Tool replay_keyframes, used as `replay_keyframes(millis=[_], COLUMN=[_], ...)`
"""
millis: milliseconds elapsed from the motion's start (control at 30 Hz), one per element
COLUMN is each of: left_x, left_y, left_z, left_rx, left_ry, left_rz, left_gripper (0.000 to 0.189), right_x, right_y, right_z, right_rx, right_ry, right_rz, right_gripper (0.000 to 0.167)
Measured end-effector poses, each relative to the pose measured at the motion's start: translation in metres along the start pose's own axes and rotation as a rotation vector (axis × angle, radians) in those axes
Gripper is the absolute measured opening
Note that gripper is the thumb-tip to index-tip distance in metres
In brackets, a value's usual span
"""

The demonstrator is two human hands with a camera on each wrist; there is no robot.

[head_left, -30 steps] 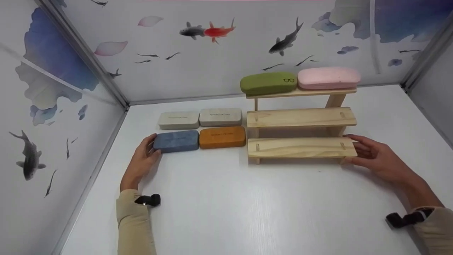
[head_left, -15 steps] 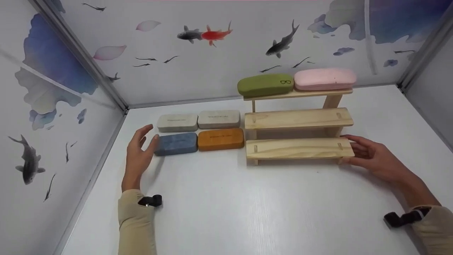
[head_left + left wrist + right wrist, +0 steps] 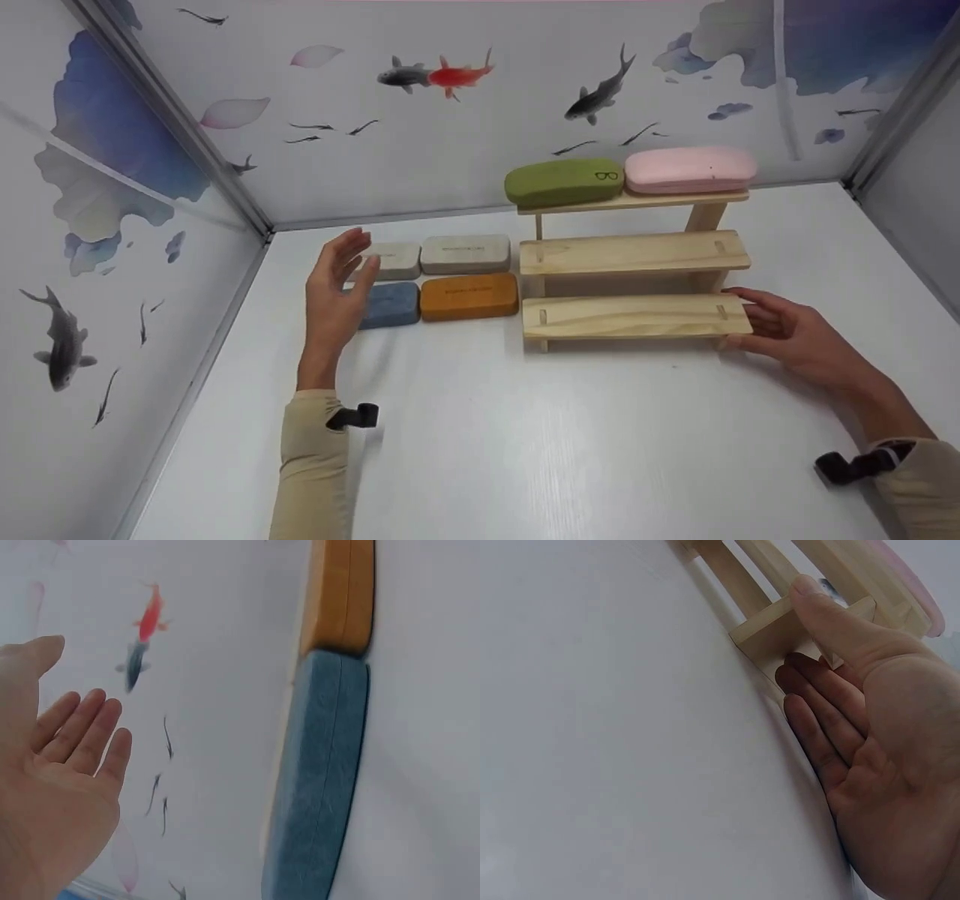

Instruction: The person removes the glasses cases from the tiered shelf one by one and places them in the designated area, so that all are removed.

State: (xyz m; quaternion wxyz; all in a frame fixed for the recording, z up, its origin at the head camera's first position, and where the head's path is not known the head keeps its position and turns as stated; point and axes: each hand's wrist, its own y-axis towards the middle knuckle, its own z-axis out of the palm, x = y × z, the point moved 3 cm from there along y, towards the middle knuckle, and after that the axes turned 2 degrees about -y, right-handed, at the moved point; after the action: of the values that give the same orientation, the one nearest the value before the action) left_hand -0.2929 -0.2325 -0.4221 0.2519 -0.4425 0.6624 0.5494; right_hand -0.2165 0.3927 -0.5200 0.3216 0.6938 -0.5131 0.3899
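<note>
My left hand (image 3: 334, 292) hovers above the left end of the blue glasses case (image 3: 391, 304), its fingers extended and holding nothing. It hides part of that case and of the left pale grey glasses case (image 3: 401, 260). In the left wrist view, the palm is bare and apart from the blue case (image 3: 319, 780). My right hand (image 3: 799, 337) holds the right end of the three-tier wooden rack (image 3: 637, 316) at its lowest step. The right wrist view has the thumb against the rack's end piece (image 3: 769, 630) and the fingers reaching beside it.
An orange glasses case (image 3: 469, 296) and a second pale grey case (image 3: 466, 254) lie left of the rack. On its top tier sit a green glasses case (image 3: 564, 182) and a pink one (image 3: 690, 169). Fish-printed walls (image 3: 510, 135) enclose the white table (image 3: 480, 435).
My left hand has let go of the blue case's left end, lifted, and moved right and farther back over the cases. My right hand stays at the rack's end.
</note>
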Motion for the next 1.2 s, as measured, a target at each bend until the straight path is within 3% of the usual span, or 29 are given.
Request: replay_keyframes(millis=[367,700,967,1200], left_x=[-0.034,-0.062,-0.069,-0.069], left_y=[0.010,0.031,0.049,0.060], left_z=[0.066,0.127,0.161,0.177], left_rx=[0.179,0.313,0.322,0.337], left_ry=[-0.007,-0.084,0.014,0.013], left_rz=[0.060,0.073,-0.035,-0.056], left_gripper=[0.054,0.064,0.076,0.078], right_x=[-0.002,-0.002,-0.003,-0.001], right_y=[0.002,0.000,-0.002,-0.002], right_z=[0.001,0.001,0.001,-0.001], right_rx=[-0.009,-0.013,-0.014,-0.007], right_ry=[-0.036,-0.037,-0.052,-0.049], right_rz=[0.012,-0.020,-0.010,-0.011], right_gripper=[0.076,0.076,0.076,0.077])
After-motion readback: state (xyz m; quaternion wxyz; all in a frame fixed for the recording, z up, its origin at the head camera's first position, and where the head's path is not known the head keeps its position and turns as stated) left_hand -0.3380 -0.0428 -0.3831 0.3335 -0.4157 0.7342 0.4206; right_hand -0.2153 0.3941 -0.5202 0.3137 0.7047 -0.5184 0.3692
